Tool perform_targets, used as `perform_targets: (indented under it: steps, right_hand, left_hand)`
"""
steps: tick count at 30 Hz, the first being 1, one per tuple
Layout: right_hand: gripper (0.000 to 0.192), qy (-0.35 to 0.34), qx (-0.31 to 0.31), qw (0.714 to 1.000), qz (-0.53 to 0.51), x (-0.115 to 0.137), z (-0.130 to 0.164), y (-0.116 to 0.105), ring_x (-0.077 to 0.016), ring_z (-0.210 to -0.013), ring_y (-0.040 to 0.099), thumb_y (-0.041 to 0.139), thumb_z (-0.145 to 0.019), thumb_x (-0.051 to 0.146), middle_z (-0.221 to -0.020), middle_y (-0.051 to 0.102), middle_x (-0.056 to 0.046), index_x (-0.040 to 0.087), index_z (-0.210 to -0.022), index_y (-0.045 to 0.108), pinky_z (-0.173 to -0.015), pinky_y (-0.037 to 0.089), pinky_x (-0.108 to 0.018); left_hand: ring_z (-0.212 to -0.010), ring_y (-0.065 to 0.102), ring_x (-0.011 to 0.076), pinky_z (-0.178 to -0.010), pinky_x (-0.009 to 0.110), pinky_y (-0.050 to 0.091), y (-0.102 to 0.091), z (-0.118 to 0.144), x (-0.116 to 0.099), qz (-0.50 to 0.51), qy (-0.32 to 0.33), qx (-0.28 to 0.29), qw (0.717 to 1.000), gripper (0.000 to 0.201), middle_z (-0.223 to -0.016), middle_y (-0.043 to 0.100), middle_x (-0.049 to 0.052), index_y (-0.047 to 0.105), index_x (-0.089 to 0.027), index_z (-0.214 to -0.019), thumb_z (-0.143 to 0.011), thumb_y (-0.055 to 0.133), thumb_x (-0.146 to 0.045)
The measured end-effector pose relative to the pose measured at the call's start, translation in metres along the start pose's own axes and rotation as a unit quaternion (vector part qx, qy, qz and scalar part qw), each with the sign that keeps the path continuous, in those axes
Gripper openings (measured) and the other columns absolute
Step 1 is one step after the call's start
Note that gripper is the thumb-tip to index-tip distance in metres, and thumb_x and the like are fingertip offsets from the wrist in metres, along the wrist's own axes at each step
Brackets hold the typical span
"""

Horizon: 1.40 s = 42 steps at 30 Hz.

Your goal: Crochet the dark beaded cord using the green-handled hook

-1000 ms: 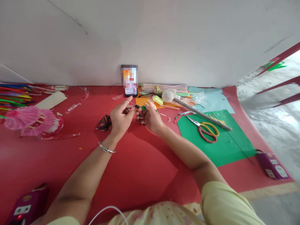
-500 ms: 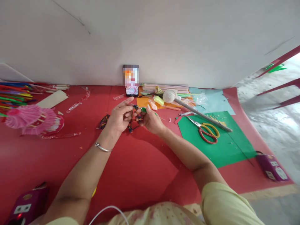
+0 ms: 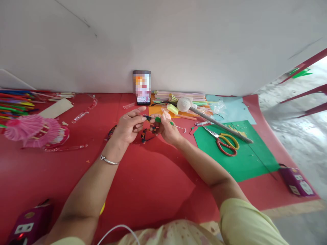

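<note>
My left hand [image 3: 127, 126] is closed, with thumb and forefinger pinching a small strip of dark multicoloured yarn work [image 3: 147, 117]. My right hand [image 3: 167, 131] grips a crochet hook [image 3: 157, 119] by its green handle. The hook's thin metal shaft points left into the yarn at my left fingertips, and its other end sticks out to the right past my hand. More crocheted yarn [image 3: 143, 135] hangs below, between the hands. A yarn bundle [image 3: 111, 132] lies on the table, partly hidden behind my left wrist.
A phone [image 3: 142, 87] leans against the wall. Scissors [image 3: 222, 141] and a cloth-headed stick [image 3: 217, 122] lie on green paper [image 3: 245, 170] at right. A pink paper craft [image 3: 35, 131] and pipe cleaners [image 3: 15, 105] lie at left. Purple power boxes [image 3: 297, 182] flank the table's ends.
My hands have moved slightly apart, the left one a little leftward and the right one rightward with the hook. More of the hook's shaft and the hanging yarn now shows between them.
</note>
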State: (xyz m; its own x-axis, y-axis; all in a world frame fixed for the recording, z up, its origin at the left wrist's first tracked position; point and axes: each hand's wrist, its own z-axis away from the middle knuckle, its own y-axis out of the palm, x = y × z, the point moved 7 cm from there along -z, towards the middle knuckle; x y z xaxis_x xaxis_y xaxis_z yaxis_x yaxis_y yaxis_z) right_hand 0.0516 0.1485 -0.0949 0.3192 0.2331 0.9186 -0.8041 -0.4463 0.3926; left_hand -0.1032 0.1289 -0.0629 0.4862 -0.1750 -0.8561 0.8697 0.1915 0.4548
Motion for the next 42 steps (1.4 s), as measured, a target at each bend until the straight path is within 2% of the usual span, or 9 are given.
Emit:
perform_targets:
  steps: [5, 9, 14, 18, 22, 26, 31, 37, 42]
  right_hand:
    - [0.053, -0.071, 0.019, 0.995, 0.071, 0.012, 0.007, -0.006, -0.0221, -0.095, 0.07, 0.064, -0.099, 0.079, -0.116, 0.074, -0.008, 0.032, -0.122, 0.076, -0.064, 0.055, -0.028]
    - [0.054, -0.129, 0.039, 0.981, 0.139, 0.028, 0.011, -0.004, -0.0191, -0.096, 0.069, 0.061, -0.102, 0.077, -0.138, 0.067, -0.011, 0.027, -0.105, 0.081, -0.068, 0.057, -0.03]
    - [0.066, -0.172, 0.044, 0.953, 0.246, 0.044, 0.015, -0.004, -0.021, -0.1, 0.067, 0.058, -0.101, 0.082, -0.142, 0.063, -0.014, 0.022, -0.097, 0.083, -0.07, 0.06, -0.033]
    - [0.061, -0.233, 0.076, 0.918, 0.312, 0.053, 0.015, -0.003, -0.0273, -0.119, 0.065, 0.058, -0.104, 0.076, -0.14, 0.063, -0.015, 0.022, -0.107, 0.085, -0.089, 0.065, -0.042]
    - [0.05, -0.3, 0.105, 0.869, 0.379, 0.059, 0.016, -0.004, -0.0286, -0.128, 0.062, 0.058, -0.109, 0.067, -0.138, 0.063, -0.014, 0.024, -0.115, 0.083, -0.11, 0.058, -0.05]
    - [0.041, -0.337, 0.133, 0.834, 0.416, 0.065, 0.019, -0.002, -0.027, -0.121, 0.064, 0.061, -0.111, 0.057, -0.139, 0.061, -0.015, 0.023, -0.121, 0.081, -0.107, 0.059, -0.049]
    - [0.039, -0.341, 0.162, 0.803, 0.461, 0.074, 0.023, 0.001, -0.029, -0.125, 0.063, 0.061, -0.112, 0.052, -0.135, 0.064, -0.016, 0.021, -0.125, 0.081, -0.103, 0.06, -0.047]
    - [0.029, -0.347, 0.201, 0.799, 0.447, 0.086, 0.028, 0.003, -0.0267, -0.125, 0.065, 0.066, -0.112, 0.042, -0.136, 0.067, -0.014, 0.022, -0.123, 0.083, -0.106, 0.06, -0.045]
    - [0.025, -0.314, 0.221, 0.835, 0.395, 0.089, 0.029, 0.003, -0.0234, -0.118, 0.069, 0.067, -0.111, 0.036, -0.134, 0.07, -0.014, 0.02, -0.115, 0.085, -0.105, 0.06, -0.044]
  left_hand:
    - [-0.045, 0.033, 0.0031, -0.043, 0.017, 0.015, 0.0, 0.0, 0.002, 0.012, -0.038, 0.032, 0.999, 0.042, -0.053, 0.047, -0.009, 0.084, -0.017, -0.098, -0.057, 0.089, -0.012]
    - [-0.044, 0.031, 0.0028, -0.042, 0.017, 0.013, -0.001, 0.0, 0.002, 0.021, -0.064, 0.047, 0.997, 0.039, -0.052, 0.046, -0.009, 0.084, -0.017, -0.096, -0.058, 0.087, -0.01]
    - [-0.044, 0.035, 0.0028, -0.041, 0.015, 0.015, -0.002, 0.003, 0.0, 0.028, -0.081, 0.045, 0.995, 0.038, -0.055, 0.05, -0.007, 0.084, -0.015, -0.097, -0.06, 0.084, -0.006]
    - [-0.046, 0.043, 0.0046, -0.041, 0.015, 0.021, -0.003, 0.005, -0.002, 0.014, -0.094, 0.031, 0.995, 0.041, -0.06, 0.058, -0.005, 0.084, -0.015, -0.098, -0.058, 0.083, -0.006]
    - [-0.048, 0.049, 0.0068, -0.042, 0.016, 0.026, -0.004, 0.007, -0.005, -0.005, -0.086, 0.02, 0.996, 0.043, -0.058, 0.06, -0.004, 0.085, -0.015, -0.098, -0.056, 0.083, -0.006]
    - [-0.047, 0.051, 0.0069, -0.041, 0.018, 0.027, -0.006, 0.006, -0.007, -0.022, -0.064, 0.019, 0.998, 0.042, -0.059, 0.061, -0.004, 0.085, -0.014, -0.098, -0.056, 0.085, -0.007]
    - [-0.044, 0.051, 0.0063, -0.039, 0.019, 0.03, -0.005, 0.007, -0.01, -0.064, -0.04, 0.03, 0.997, 0.045, -0.063, 0.063, -0.005, 0.087, -0.013, -0.098, -0.053, 0.084, -0.009]
    - [-0.046, 0.055, 0.0077, -0.038, 0.019, 0.035, -0.001, 0.009, -0.01, -0.087, -0.028, 0.056, 0.994, 0.045, -0.063, 0.064, -0.003, 0.09, -0.015, -0.096, -0.051, 0.083, -0.011]
    - [-0.048, 0.055, 0.0071, -0.04, 0.018, 0.039, 0.001, 0.007, -0.006, -0.097, -0.031, 0.088, 0.991, 0.047, -0.07, 0.07, 0.0, 0.091, -0.016, -0.098, -0.052, 0.084, -0.011]
